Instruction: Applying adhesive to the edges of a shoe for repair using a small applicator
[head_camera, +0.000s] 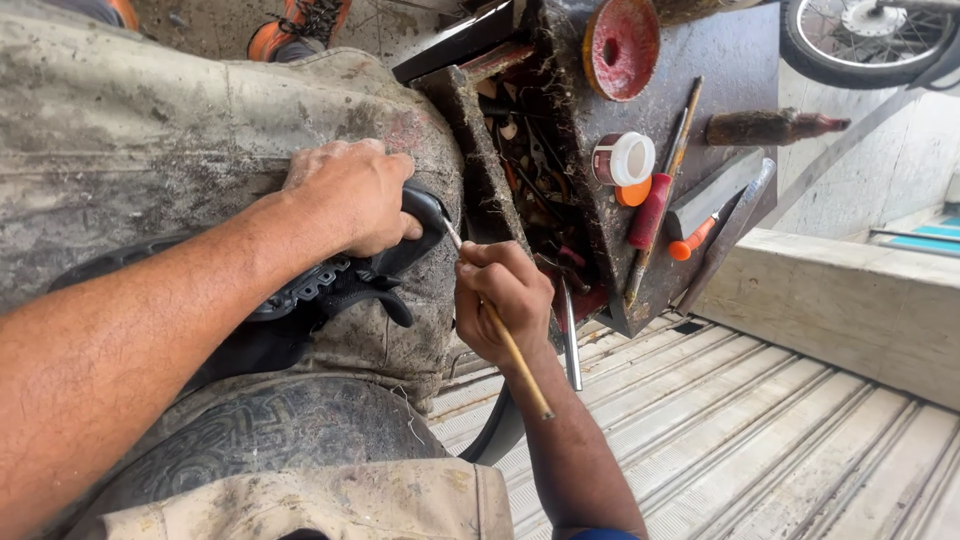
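**Hands Close on a Black Shoe at a Crowded Workbox**

Both hands are seen clamped on their work at the centre of the frame: the left hand (350, 200) is pressed down over a black shoe (330, 285), fingers curled around its edge, while the right hand (505, 300) is closed around a thin wooden-handled brush (500, 325) whose tip is held against the shoe's rim, just beside the left thumb. The shoe is rested on a stained cloth (150, 130) spread over the lap, left of centre.

A slip is judged the chief risk: the brush tip is worked so near the left thumb that a jolt could smear or jab it, and the shoe could be twisted loose if the downward pressure were eased. The open tool box (540, 190), packed with metal oddments, lies just to the right of the right hand's knuckles, so little room is left for a sideways stroke there. A small white-lidded pot (624, 158) and a red-handled tool (650, 210) are set on the box top, near enough to be knocked. Freer room is offered at lower right, over the ribbed metal sheet (760, 440).
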